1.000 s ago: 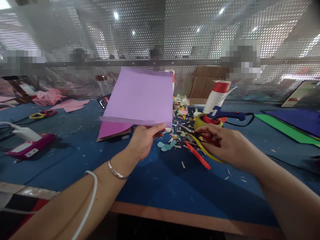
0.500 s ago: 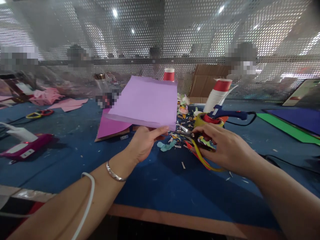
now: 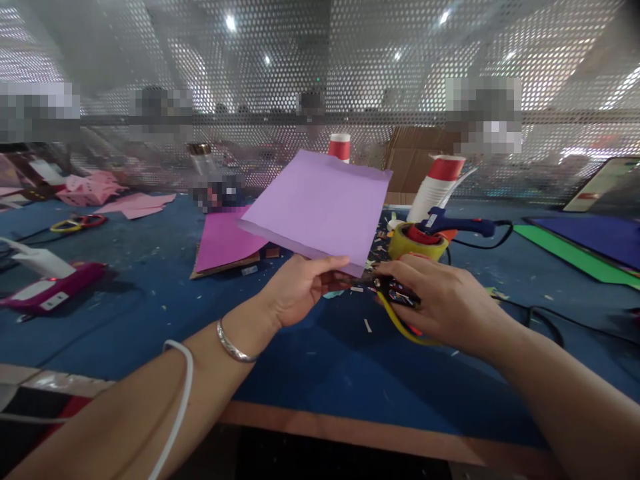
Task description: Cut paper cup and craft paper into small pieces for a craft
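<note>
My left hand (image 3: 305, 287) pinches the near edge of a light purple sheet of paper (image 3: 320, 203), thumb on top and fingers beneath. The sheet is held tilted above the table, with a folded strip along its near edge. My right hand (image 3: 435, 293) is wrapped round a pair of scissors (image 3: 400, 293) with a yellow and red handle. Their blades reach the sheet's near right corner and are partly hidden under it. Below lie paper scraps (image 3: 368, 325) and a light blue scrap, mostly covered by the hands.
A magenta sheet (image 3: 227, 240) lies on cardboard to the left. Right of centre sit a yellow tape roll (image 3: 417, 243), a blue glue gun (image 3: 463, 223) and stacked paper cups (image 3: 437, 187). A purple power strip (image 3: 55, 290) is far left; green and blue sheets (image 3: 595, 240) lie far right.
The light purple sheet has moved right and turned so its right corner points nearer to me. The scissors have come slightly left and down, their blades now at the sheet's corner.
</note>
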Motion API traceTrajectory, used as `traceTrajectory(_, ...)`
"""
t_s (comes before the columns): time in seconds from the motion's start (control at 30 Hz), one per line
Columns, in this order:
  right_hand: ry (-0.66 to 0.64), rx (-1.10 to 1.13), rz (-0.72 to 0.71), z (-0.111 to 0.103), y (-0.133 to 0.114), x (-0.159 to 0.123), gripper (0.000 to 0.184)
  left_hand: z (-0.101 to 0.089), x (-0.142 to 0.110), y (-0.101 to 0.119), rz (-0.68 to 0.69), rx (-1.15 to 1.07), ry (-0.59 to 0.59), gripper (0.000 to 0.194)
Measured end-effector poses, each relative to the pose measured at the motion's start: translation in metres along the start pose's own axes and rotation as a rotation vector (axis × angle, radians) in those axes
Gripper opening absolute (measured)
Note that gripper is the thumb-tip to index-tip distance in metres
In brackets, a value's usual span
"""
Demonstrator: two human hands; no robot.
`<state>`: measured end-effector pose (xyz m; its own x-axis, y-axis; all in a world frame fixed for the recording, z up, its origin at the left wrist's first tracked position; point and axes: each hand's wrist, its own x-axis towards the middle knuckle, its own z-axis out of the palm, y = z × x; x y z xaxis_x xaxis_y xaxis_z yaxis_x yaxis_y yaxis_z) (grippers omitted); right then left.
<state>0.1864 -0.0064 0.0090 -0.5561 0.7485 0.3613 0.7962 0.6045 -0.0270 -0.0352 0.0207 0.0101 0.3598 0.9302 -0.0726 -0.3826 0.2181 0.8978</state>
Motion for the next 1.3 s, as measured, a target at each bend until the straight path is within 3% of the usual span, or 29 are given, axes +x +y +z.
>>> traceTrajectory(0.4, 0.046, -0.166, -0.012, 0.003, -0.002, -0.001, 0.023, 0.000, 0.001, -0.003, -0.007, -0.027, 0.023, 0.013)
traceTrajectory(0.87, 0.061, -0.154, -0.037, 0.009, -0.001, 0.003, 0.019, 0.002, 0.000, 0.001, -0.028, -0.040, 0.089, 0.011)
traceTrajectory(1.3, 0.078, -0.122, -0.103, 0.010, 0.004, -0.001, 0.018, 0.003, 0.000, 0.001, -0.063, -0.114, 0.081, 0.010)
